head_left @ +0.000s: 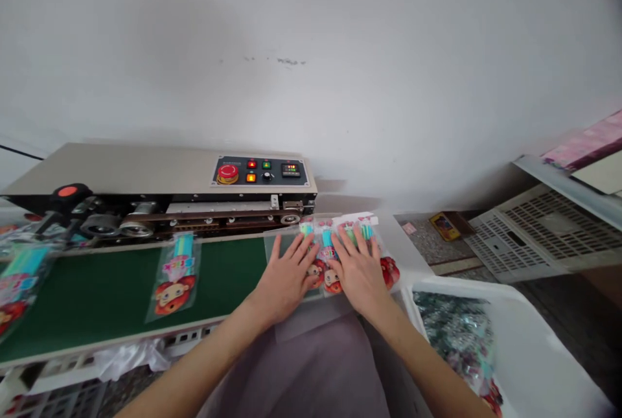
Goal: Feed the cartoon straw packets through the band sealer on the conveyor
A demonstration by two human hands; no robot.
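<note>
My left hand [286,275] lies flat, fingers spread, on clear plastic packets at the right end of the green conveyor belt [223,275]. Beside it my right hand [359,266] rests with fingers spread over more of these packets [331,278]. Each packet shows a red-haired cartoon head and a blue-green strip. Both palms cover parts of the packets, so their exact overlap is hidden. Farther left on the belt lies a single packet [175,278], and another packet [22,282] is at the left edge.
Behind the belt stands a band sealing machine [155,168] with a lit control panel [262,172] and rollers. At lower right a white bin [529,334] holds packets. A plastic crate [529,230] and a small yellow box [444,227] are farther right, near the wall.
</note>
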